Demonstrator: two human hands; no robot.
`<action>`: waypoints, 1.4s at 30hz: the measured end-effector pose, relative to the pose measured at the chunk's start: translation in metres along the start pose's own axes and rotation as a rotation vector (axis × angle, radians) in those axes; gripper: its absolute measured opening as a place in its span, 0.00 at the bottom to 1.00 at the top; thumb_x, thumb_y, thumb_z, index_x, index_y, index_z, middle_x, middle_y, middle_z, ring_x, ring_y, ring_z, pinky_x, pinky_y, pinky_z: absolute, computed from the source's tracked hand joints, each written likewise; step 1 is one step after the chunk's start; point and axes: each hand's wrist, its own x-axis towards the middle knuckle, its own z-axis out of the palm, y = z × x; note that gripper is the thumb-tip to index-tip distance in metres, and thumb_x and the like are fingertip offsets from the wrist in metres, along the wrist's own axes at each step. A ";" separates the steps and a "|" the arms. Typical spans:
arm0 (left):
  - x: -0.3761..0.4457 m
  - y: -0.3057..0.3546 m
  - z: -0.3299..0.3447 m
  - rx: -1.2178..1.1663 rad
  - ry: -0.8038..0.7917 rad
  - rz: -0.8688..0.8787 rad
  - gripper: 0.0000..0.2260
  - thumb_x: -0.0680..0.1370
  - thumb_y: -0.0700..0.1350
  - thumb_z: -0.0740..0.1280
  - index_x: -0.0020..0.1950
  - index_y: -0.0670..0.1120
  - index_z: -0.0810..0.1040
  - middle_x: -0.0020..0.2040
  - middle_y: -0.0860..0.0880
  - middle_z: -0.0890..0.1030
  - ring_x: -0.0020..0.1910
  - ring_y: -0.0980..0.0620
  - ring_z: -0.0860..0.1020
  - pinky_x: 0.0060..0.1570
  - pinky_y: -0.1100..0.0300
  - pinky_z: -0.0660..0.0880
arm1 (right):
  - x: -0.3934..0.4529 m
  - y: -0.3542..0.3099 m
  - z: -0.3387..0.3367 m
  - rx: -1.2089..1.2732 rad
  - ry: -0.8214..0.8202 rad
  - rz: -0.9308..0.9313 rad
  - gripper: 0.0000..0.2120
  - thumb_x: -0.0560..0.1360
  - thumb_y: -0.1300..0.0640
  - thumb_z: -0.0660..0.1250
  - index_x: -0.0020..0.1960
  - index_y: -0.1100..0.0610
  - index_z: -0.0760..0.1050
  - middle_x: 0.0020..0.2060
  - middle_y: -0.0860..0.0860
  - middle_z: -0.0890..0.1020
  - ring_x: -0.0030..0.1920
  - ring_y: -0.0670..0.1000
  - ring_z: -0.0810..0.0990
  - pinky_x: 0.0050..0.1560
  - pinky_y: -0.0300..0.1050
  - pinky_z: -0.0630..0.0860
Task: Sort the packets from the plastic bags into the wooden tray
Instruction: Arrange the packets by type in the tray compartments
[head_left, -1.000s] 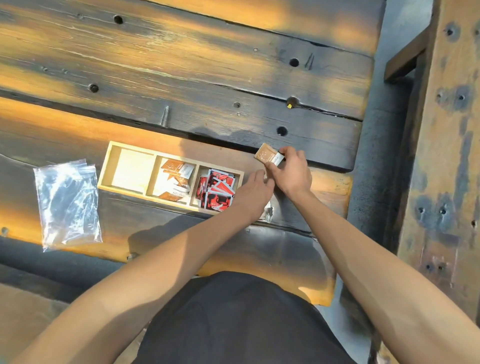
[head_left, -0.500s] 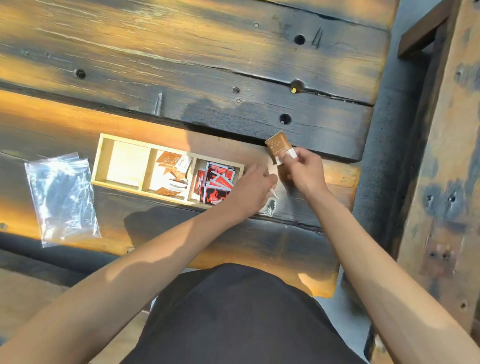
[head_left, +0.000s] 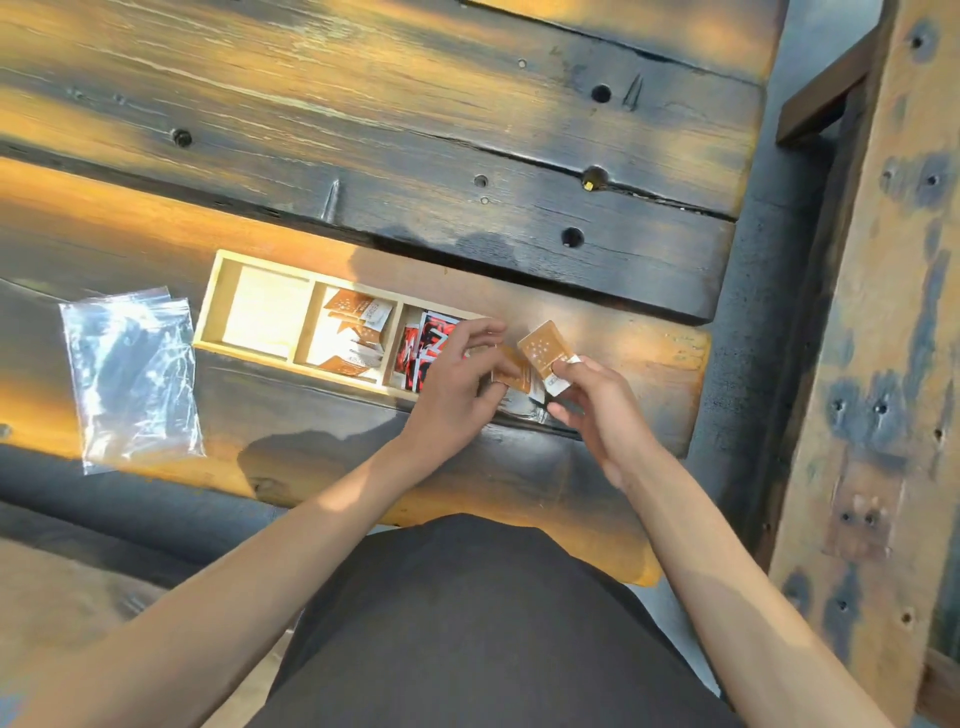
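A three-compartment wooden tray (head_left: 218, 296) lies on the plank table. Its left compartment holds nothing, the middle one has brown packets (head_left: 349, 332), the right one red and black packets (head_left: 423, 343). My right hand (head_left: 597, 410) pinches a brown packet (head_left: 543, 349) by its white end, just right of the tray. My left hand (head_left: 457, 384) covers the tray's right end and grips another brown packet (head_left: 511, 370) coming out of a clear plastic bag (head_left: 519, 408) that lies mostly hidden under both hands.
Two flat clear plastic bags (head_left: 132, 374) lie on the table left of the tray. The table's right edge (head_left: 701, 395) ends near my right hand, with a gap and a wooden bench (head_left: 872, 364) beyond it.
My right hand has brought its brown packet down and closer to me. My left hand has lifted off the bag and taken hold of a second brown packet.
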 end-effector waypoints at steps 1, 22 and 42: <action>-0.004 0.002 -0.003 -0.035 0.016 -0.005 0.09 0.71 0.29 0.70 0.45 0.42 0.84 0.63 0.44 0.77 0.64 0.49 0.77 0.59 0.51 0.79 | -0.003 0.001 0.005 0.002 -0.026 0.005 0.06 0.80 0.58 0.65 0.50 0.52 0.81 0.47 0.50 0.83 0.53 0.50 0.78 0.49 0.40 0.77; -0.096 -0.015 -0.103 -0.599 0.155 -0.574 0.11 0.80 0.35 0.67 0.61 0.44 0.80 0.61 0.50 0.81 0.57 0.55 0.82 0.54 0.65 0.77 | -0.043 0.049 0.136 -0.371 -0.179 -0.036 0.20 0.74 0.57 0.78 0.62 0.49 0.76 0.44 0.51 0.85 0.51 0.46 0.84 0.46 0.41 0.79; -0.016 -0.100 -0.197 -0.276 -0.076 -0.549 0.16 0.77 0.36 0.65 0.63 0.47 0.78 0.59 0.51 0.81 0.56 0.53 0.80 0.48 0.69 0.73 | 0.019 0.015 0.242 -0.583 0.269 -0.268 0.10 0.74 0.62 0.75 0.38 0.54 0.77 0.32 0.48 0.81 0.36 0.48 0.82 0.44 0.43 0.80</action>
